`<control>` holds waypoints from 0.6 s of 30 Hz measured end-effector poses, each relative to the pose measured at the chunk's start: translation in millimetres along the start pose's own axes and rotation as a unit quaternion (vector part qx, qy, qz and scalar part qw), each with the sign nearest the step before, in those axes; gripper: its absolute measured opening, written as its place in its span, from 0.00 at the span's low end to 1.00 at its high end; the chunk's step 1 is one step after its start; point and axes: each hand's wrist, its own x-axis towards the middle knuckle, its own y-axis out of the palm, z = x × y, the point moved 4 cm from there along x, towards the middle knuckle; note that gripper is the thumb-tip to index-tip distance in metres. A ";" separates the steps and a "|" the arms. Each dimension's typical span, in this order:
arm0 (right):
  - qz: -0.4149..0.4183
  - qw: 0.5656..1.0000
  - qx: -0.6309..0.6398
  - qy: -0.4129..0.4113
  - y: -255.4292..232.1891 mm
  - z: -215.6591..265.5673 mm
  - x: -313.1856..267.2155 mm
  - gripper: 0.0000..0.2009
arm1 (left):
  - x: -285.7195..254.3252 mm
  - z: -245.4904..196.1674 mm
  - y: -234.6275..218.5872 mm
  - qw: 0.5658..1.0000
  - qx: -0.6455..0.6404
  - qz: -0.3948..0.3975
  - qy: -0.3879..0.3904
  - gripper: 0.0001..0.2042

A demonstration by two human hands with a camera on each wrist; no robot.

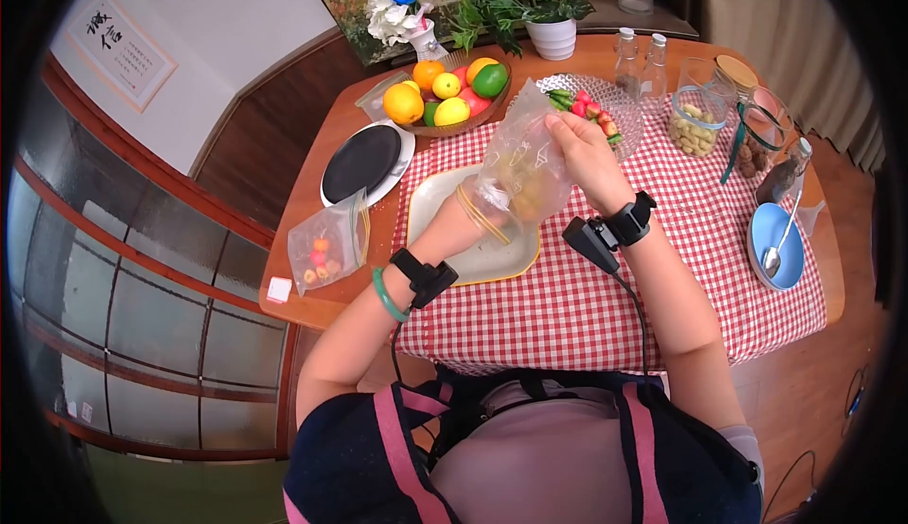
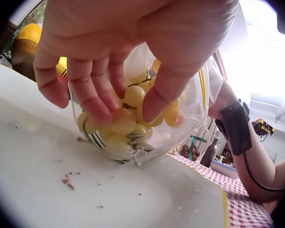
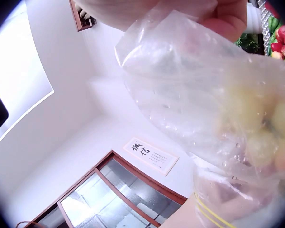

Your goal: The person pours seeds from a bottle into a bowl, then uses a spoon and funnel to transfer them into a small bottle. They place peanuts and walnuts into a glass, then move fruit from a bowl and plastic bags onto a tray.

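Over a cream tray with a yellow rim point(image 1: 427, 204), a clear zip bag point(image 1: 530, 150) is held up by its closed end. My right hand point(image 1: 588, 150) pinches that corner between thumb and fingers. The bag's zip mouth lies around my left wrist, and my left hand point(image 1: 470, 217) is inside. In the left wrist view, the left thumb and fingers point(image 2: 90, 95) curl round pale green grapes point(image 2: 123, 121) on stems. Small brown bits point(image 2: 69, 183) lie on the tray. The right wrist view shows the bag point(image 3: 180, 95) stretched below my right fingers.
Left of the tray lie a zip bag with small fruits point(image 1: 320, 252) and a black round plate point(image 1: 361, 163). Behind stand a fruit bowl point(image 1: 454, 129), a glass bowl with red and green pieces point(image 1: 629, 113) and bottles point(image 1: 653, 75). Jars point(image 1: 695, 127) and a blue bowl point(image 1: 793, 240) are right.
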 end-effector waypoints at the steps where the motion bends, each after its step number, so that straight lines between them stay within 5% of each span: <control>1: 0.001 1.000 -0.002 0.003 -0.3 -1.2 0.5 0.15 | -0.1 2.8 1.3 1.000 0.017 -0.009 -0.001 0.30; 7: -0.031 0.999 0.000 -0.043 5.4 2.7 -1.7 0.14 | -8.7 19.1 6.2 0.960 0.272 -0.055 -0.048 0.38; 18: -0.011 0.999 0.038 -0.012 1.2 13.5 -6.0 0.15 | -13.4 16.6 1.6 0.931 0.324 -0.016 -0.169 0.26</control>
